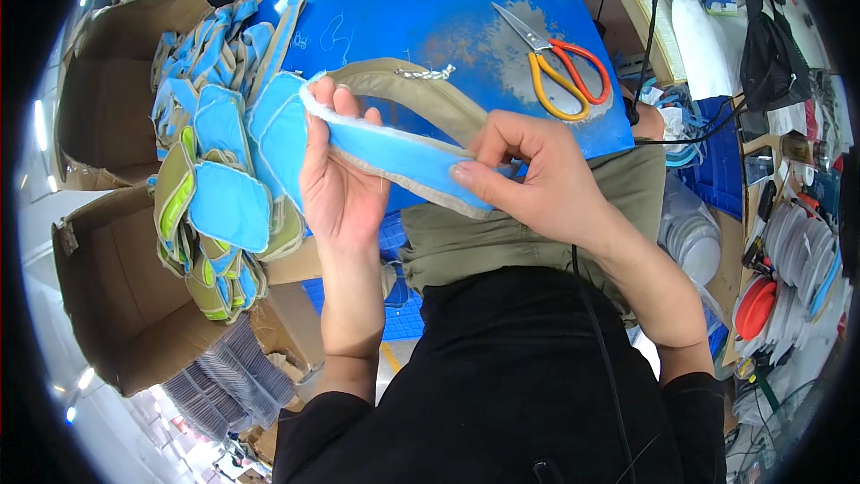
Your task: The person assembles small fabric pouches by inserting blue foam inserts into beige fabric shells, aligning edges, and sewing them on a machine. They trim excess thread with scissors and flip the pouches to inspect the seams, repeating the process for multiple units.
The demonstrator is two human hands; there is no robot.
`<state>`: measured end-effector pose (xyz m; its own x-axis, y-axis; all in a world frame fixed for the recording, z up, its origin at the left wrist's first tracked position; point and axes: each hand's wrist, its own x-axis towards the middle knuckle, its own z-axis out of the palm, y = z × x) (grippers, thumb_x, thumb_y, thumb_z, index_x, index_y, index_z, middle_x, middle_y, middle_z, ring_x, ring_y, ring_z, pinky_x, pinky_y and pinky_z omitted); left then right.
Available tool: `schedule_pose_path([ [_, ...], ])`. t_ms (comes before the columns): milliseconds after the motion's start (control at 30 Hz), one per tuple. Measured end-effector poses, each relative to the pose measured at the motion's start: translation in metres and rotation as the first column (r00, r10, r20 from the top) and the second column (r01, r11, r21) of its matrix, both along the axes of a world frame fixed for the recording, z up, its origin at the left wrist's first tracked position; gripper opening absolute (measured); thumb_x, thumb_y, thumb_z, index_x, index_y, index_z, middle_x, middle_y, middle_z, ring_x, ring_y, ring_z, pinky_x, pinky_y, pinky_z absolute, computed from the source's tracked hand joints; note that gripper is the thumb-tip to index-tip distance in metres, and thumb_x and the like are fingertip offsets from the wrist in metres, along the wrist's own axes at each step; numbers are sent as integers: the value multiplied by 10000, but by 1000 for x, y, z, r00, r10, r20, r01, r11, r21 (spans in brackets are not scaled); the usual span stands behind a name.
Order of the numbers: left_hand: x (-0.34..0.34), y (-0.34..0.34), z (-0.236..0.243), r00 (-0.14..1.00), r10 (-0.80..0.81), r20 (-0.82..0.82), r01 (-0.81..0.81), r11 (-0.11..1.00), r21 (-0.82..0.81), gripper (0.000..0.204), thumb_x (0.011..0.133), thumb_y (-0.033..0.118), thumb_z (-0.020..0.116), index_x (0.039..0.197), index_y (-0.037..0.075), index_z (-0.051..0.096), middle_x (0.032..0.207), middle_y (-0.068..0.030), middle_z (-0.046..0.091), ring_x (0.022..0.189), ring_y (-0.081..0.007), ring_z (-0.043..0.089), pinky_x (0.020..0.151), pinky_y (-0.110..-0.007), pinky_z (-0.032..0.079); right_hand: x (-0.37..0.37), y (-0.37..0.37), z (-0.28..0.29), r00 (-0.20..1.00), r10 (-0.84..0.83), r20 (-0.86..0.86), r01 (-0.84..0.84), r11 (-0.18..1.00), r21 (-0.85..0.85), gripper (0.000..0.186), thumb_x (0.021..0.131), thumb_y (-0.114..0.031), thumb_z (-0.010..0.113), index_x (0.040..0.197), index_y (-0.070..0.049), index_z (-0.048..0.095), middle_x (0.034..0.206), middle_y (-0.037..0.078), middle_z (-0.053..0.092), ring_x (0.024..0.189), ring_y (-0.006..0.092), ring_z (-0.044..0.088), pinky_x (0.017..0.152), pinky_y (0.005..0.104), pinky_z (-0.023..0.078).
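Observation:
A light-blue fabric strap (pixel 394 154) with a beige edge and a fuzzy white rim stretches between my two hands above the table. My left hand (pixel 345 193), palm up, holds its left part, with fingertips showing beyond the rim. At the other end my right hand (pixel 537 175) pinches the strap between thumb and fingers. Behind it curves a khaki strap (pixel 381 76) with a black-and-white twisted cord (pixel 426 73) lying on it; whether the two straps join is hidden. Beside my left hand are several blue and khaki sewn pads (pixel 231 206).
Scissors (pixel 555 72) with orange and yellow handles lie on the blue table (pixel 403 0), tips pointing away. More blue-and-beige strips (pixel 219 49) are heaped at the far left. Open cardboard boxes (pixel 125 305) stand on the left. At right is a shelf holding white discs (pixel 793 246).

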<state>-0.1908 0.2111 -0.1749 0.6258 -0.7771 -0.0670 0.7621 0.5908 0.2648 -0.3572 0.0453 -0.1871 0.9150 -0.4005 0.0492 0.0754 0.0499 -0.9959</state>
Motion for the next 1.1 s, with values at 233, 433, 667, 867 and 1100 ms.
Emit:
schedule_pose_path([
  [233, -3, 2, 6, 1000, -8, 21, 9, 1000, -24, 364, 1116, 180, 426, 1462, 93, 496, 1433, -77, 618, 1334, -235, 588, 1154, -512, 458, -4, -4, 8, 999, 19, -34, -16, 997, 81, 195, 888, -114, 774, 891, -36, 596, 726, -12, 610, 676, 46, 535, 590, 245, 427],
  [433, -5, 2, 7, 998, 15, 55, -16, 1000, 16, 339, 1109, 197, 453, 1423, 93, 529, 1412, -68, 633, 1325, -231, 593, 1135, -500, 476, -5, -7, 14, 993, 114, -42, -111, 991, 78, 177, 890, -100, 789, 872, -55, 619, 782, -36, 570, 700, 37, 469, 622, 217, 379],
  [667, -12, 52, -40, 998, -58, 39, 32, 873, 486, 318, 1092, 267, 516, 1331, 66, 573, 1294, -85, 673, 1191, -232, 647, 1066, -427, 498, -2, -22, 5, 983, 184, -11, -171, 890, -423, 151, 840, -73, 774, 895, -53, 636, 801, 79, 643, 680, 259, 609, 579, 361, 455],
  [867, -29, 109, -43, 350, -504, 789, -724, 389, 570, 271, 858, 168, 819, 1065, 54, 684, 1278, -139, 655, 1121, -261, 640, 970, -420, 516, 0, -21, -4, 932, 341, -123, -353, 775, -524, 136, 825, -24, 792, 842, -43, 658, 815, 56, 651, 741, 214, 633, 613, 323, 469],
  [1100, -9, 37, 20, -390, -655, 647, -580, 721, 380, 343, 731, 156, 882, 1000, 87, 680, 1405, -104, 625, 1205, -276, 621, 1017, -429, 444, 16, -16, 5, 901, 416, -125, -415, 740, -530, 149, 819, -50, 783, 857, -51, 639, 817, 70, 643, 754, 280, 629, 634, 370, 472],
])
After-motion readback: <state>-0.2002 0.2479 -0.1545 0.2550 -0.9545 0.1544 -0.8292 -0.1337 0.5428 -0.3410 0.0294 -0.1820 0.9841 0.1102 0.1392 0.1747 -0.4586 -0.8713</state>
